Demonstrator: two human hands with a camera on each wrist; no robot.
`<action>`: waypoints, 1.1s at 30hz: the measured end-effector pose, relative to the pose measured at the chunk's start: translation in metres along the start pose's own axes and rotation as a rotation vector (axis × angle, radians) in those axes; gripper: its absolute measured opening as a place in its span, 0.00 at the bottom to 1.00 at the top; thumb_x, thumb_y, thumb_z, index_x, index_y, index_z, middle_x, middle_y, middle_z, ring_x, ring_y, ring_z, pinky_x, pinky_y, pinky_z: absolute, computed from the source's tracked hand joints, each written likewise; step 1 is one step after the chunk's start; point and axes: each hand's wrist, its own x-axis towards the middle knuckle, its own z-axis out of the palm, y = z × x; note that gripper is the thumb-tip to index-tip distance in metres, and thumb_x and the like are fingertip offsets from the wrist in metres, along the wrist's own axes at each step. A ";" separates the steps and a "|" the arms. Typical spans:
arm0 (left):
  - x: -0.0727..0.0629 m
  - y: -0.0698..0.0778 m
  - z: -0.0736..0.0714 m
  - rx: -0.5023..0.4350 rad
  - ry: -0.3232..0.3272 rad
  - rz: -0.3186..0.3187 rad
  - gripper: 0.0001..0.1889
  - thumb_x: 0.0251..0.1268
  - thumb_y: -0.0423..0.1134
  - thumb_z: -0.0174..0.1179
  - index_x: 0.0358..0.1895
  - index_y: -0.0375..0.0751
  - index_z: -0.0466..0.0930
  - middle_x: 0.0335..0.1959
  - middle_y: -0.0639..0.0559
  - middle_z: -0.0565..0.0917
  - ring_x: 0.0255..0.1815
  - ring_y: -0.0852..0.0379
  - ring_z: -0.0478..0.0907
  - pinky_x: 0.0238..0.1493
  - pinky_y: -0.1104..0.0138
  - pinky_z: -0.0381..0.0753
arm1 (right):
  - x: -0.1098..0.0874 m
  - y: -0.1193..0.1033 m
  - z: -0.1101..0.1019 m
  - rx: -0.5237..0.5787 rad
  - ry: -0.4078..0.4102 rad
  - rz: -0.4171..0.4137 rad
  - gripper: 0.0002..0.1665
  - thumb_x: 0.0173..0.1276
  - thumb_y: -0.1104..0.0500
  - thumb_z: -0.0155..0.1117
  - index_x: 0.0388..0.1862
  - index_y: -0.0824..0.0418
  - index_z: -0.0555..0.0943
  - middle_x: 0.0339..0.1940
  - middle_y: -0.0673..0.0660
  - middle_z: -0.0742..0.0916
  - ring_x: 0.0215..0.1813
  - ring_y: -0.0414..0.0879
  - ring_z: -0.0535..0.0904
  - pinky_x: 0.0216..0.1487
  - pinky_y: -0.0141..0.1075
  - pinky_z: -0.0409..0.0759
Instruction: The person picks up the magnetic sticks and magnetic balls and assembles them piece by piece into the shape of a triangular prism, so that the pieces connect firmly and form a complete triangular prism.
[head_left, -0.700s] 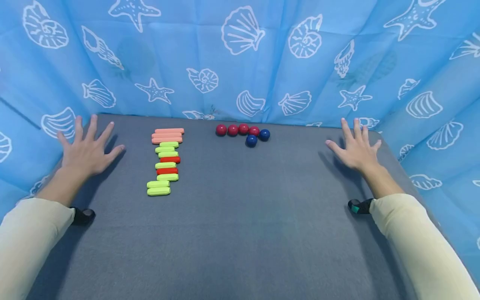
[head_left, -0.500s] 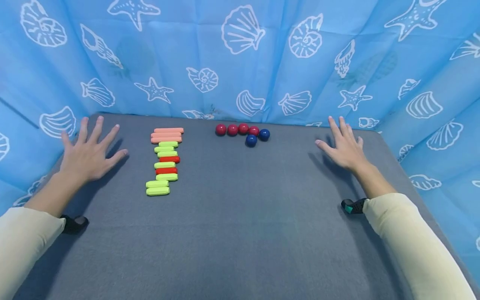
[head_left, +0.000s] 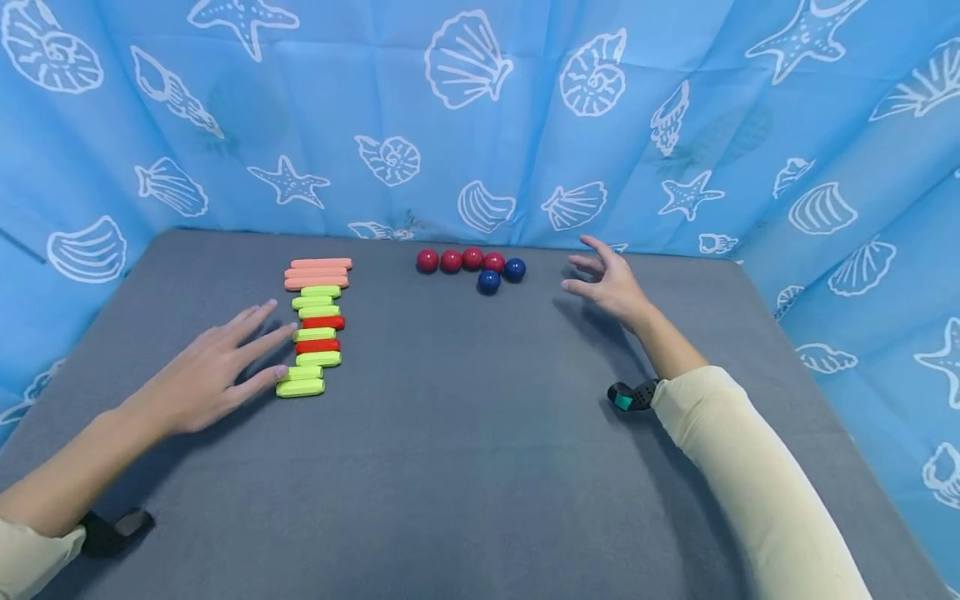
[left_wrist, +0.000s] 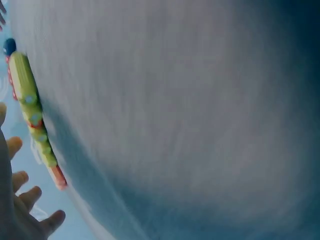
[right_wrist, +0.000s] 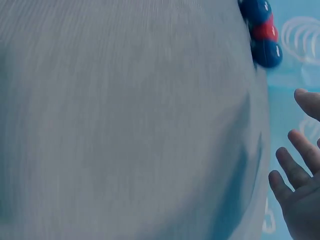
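My left hand (head_left: pixel 213 371), fingers spread, is at the left side of a column of short sticks. Its fingertips overlap the left ends of some yellow-green sticks (head_left: pixel 302 388) in the head view; whether they touch I cannot tell. Two red sticks (head_left: pixel 324 322) lie among the yellow-green ones, and three salmon sticks (head_left: pixel 318 273) form the column's far end. My right hand (head_left: pixel 611 283) hovers over the table with loosely bent fingers, holding nothing. To its left sit two blue balls (head_left: pixel 489 282) beside a row of several dark red balls (head_left: pixel 451 261). The right wrist view shows blue balls (right_wrist: pixel 267 53) too.
A grey cloth covers the table (head_left: pixel 465 467). Behind it and along both sides hangs a blue curtain (head_left: pixel 420 75) with white shell and starfish prints. Black straps (head_left: pixel 633 396) are at both wrists.
The left hand has moved right and nearer to me, to the stick column. My right hand has moved left toward the balls, its fingers bending. The view has shifted slightly; sticks and balls stay put.
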 end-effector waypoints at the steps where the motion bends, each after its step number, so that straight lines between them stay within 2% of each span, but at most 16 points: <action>1: -0.003 0.003 0.001 -0.007 -0.001 0.014 0.36 0.70 0.54 0.59 0.77 0.50 0.60 0.79 0.37 0.53 0.75 0.31 0.55 0.61 0.31 0.60 | 0.002 -0.002 0.006 0.018 -0.003 0.001 0.50 0.68 0.65 0.67 0.81 0.60 0.50 0.71 0.68 0.73 0.75 0.59 0.63 0.71 0.55 0.62; 7: -0.013 0.011 0.003 -0.033 0.037 0.019 0.35 0.60 0.56 0.68 0.70 0.50 0.72 0.76 0.39 0.61 0.70 0.33 0.63 0.57 0.32 0.65 | 0.016 -0.012 0.035 0.073 -0.018 -0.019 0.48 0.67 0.67 0.67 0.80 0.62 0.53 0.70 0.68 0.74 0.75 0.57 0.64 0.74 0.52 0.59; 12: -0.015 0.015 0.004 -0.148 0.044 0.019 0.27 0.50 0.57 0.76 0.53 0.54 0.80 0.71 0.41 0.67 0.67 0.35 0.65 0.54 0.31 0.68 | 0.026 -0.012 0.052 0.102 -0.008 -0.045 0.45 0.67 0.69 0.66 0.78 0.66 0.55 0.69 0.70 0.74 0.75 0.58 0.64 0.75 0.50 0.57; 16: -0.015 0.018 0.004 -0.216 0.037 0.033 0.21 0.47 0.50 0.79 0.46 0.57 0.82 0.68 0.43 0.69 0.65 0.38 0.67 0.53 0.33 0.72 | 0.031 -0.014 0.059 0.103 0.005 -0.051 0.43 0.67 0.70 0.66 0.77 0.68 0.57 0.68 0.69 0.75 0.76 0.57 0.63 0.76 0.48 0.55; 21: -0.013 0.018 0.005 -0.194 0.082 0.076 0.20 0.44 0.39 0.81 0.43 0.54 0.84 0.64 0.42 0.73 0.61 0.41 0.70 0.51 0.38 0.76 | 0.037 -0.014 0.068 0.077 0.042 -0.024 0.40 0.67 0.70 0.65 0.75 0.68 0.61 0.66 0.67 0.78 0.75 0.56 0.64 0.74 0.47 0.60; 27: -0.010 0.019 0.006 -0.170 0.071 0.065 0.18 0.46 0.37 0.79 0.42 0.50 0.85 0.61 0.43 0.76 0.58 0.42 0.72 0.50 0.40 0.78 | 0.043 -0.012 0.073 0.013 0.091 0.002 0.34 0.68 0.67 0.65 0.71 0.67 0.67 0.63 0.63 0.81 0.72 0.54 0.69 0.66 0.46 0.70; 31: -0.008 0.020 0.006 -0.159 0.070 0.080 0.16 0.48 0.37 0.78 0.42 0.48 0.85 0.60 0.43 0.76 0.58 0.42 0.73 0.50 0.41 0.78 | 0.041 -0.013 0.071 -0.022 0.068 -0.013 0.31 0.68 0.68 0.66 0.68 0.69 0.69 0.61 0.65 0.82 0.68 0.55 0.73 0.61 0.47 0.73; 33: -0.006 0.022 0.005 -0.142 0.079 0.103 0.16 0.48 0.37 0.78 0.42 0.47 0.86 0.60 0.42 0.76 0.58 0.43 0.74 0.51 0.42 0.79 | 0.038 -0.015 0.067 -0.054 0.029 -0.021 0.32 0.67 0.68 0.66 0.69 0.69 0.69 0.61 0.66 0.82 0.68 0.57 0.73 0.63 0.48 0.72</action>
